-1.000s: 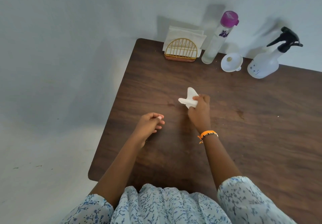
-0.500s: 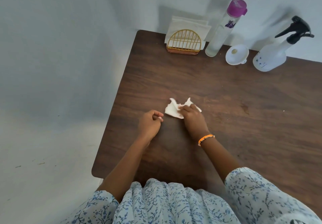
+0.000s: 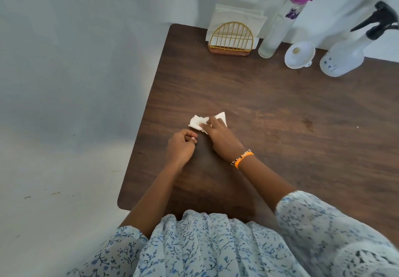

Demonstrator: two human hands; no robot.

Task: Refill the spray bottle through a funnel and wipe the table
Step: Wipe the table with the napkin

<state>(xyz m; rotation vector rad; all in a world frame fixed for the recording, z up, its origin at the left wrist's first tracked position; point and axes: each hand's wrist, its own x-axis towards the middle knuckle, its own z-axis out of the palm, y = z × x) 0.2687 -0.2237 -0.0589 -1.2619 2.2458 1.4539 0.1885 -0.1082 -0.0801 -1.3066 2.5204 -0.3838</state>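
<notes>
My right hand [image 3: 222, 137] presses a crumpled white napkin [image 3: 197, 123] flat against the dark wooden table [image 3: 280, 125], near its left side. Just beside it, my left hand [image 3: 181, 146] rests on the table with fingers curled in, nothing visible in it. Along the far edge stand a white spray bottle [image 3: 343, 57] with a black trigger head, a white funnel [image 3: 299, 55] lying mouth up, and a tall clear bottle [image 3: 280, 22] with a purple cap.
A gold wire napkin holder [image 3: 231, 39] full of white napkins stands at the back left corner. The table's left edge is close to my left hand, with pale floor beyond. A dark stain [image 3: 307, 123] marks the wood to the right.
My right hand has dragged the napkin toward me and to the left, flattening it onto the table. My left hand has barely moved. The camera has tilted.
</notes>
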